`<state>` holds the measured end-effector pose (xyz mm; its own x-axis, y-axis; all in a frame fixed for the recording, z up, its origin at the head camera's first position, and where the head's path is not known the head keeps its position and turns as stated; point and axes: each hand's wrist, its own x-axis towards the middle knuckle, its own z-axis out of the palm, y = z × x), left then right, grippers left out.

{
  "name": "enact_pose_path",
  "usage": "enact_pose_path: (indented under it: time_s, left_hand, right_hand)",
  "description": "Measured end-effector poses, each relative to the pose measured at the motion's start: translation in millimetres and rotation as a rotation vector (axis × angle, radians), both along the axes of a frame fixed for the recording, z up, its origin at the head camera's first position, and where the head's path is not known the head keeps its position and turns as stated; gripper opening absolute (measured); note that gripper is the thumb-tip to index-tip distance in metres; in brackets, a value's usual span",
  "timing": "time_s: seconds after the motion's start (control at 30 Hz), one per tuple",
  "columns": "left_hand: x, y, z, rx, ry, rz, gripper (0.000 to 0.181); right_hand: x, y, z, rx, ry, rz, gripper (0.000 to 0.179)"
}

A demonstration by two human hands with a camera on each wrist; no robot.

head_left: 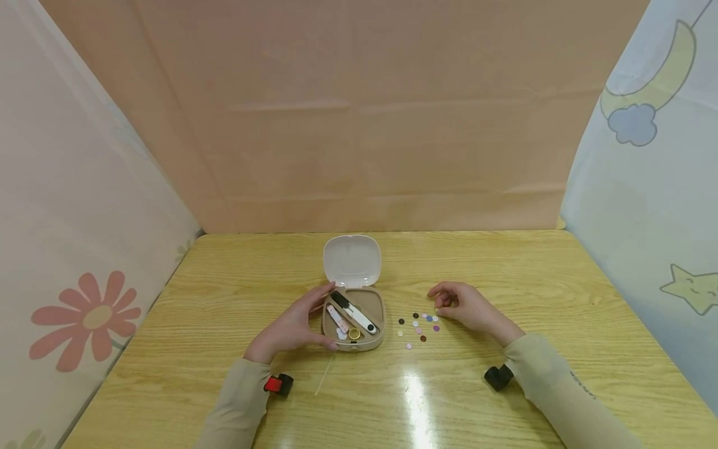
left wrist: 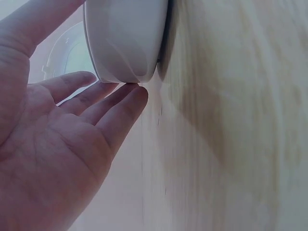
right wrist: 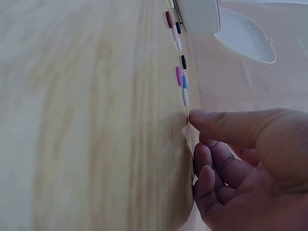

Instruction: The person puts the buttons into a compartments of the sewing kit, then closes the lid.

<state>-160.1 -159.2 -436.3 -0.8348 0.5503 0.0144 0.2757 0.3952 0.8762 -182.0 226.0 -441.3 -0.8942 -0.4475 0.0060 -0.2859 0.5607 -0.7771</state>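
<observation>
A beige sewing box (head_left: 383, 315) stands on the table with its lid (head_left: 352, 260) raised. In the head view my left hand (head_left: 300, 324) grips its left side, thumb at the front, fingers farther back. The left wrist view shows the left hand (left wrist: 62, 125) with fingertips against the box wall (left wrist: 127, 38). White thread snips with a black end (head_left: 353, 310), a pink-and-white packet (head_left: 338, 318) and a gold ring-like piece (head_left: 354, 333) lie inside. My right hand (head_left: 462, 305) pinches a small yellowish button (head_left: 437, 311) at the tabletop, partly hidden by its fingers.
Several loose buttons (head_left: 417, 330) in black, white, pink, blue, purple and brown lie between the box and my right hand. A thin pale strip (head_left: 324, 374) lies before the box. Fabric screens (head_left: 359, 125) stand around the wooden table (head_left: 359, 405).
</observation>
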Motion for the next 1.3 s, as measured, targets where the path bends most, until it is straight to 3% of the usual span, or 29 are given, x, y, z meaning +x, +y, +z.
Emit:
enact_pose_path:
  time_s: [0.37,0.83,1.3]
  left_hand:
    - [-0.1,0.9,1.0,0.005,-0.004,0.003,0.113]
    - [-1.1,-0.2,-2.2,-0.011,0.002,0.004,0.113]
    - [-1.3,-0.6,-2.8,-0.026,0.000,0.015,0.112]
  right_hand:
    - [-0.7,3.6,-0.2,-0.038,-0.027,-0.006,0.029]
    - [1.3,7.3,-0.7,-0.158,-0.089,-0.022,0.034]
    - [0.9,5.3,2.6,-0.197,-0.103,-0.042,0.035]
